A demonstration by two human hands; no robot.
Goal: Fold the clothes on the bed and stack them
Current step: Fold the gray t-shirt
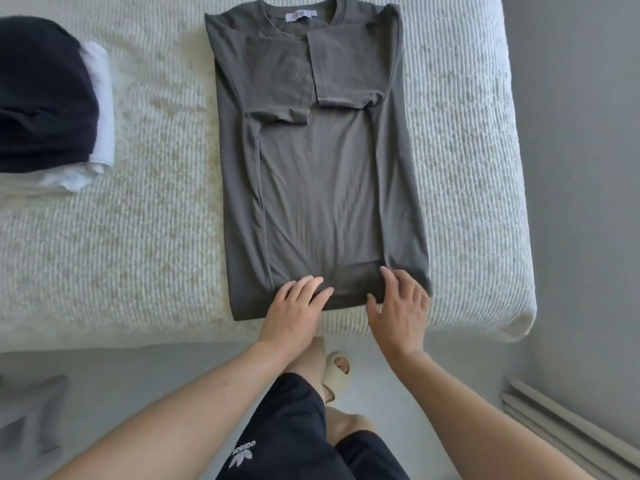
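While both hands lie flat | left hand [298,299], right hand [401,299], fingers straight, holding nothing | grey-green cotton T-shirt [322,188] soft, light, limp | grip hem corners

Shorts logo: on your black shorts [294,441] you can read "adidas" in white, seen upside down from your head view, with the white trefoil mark just below it.
Neck label: the white tag [300,14] sewn inside the collar of the grey T-shirt [322,188] carries small dark print, but you cannot make out its letters; it is too small and blurred.
Other text: nothing else readable.
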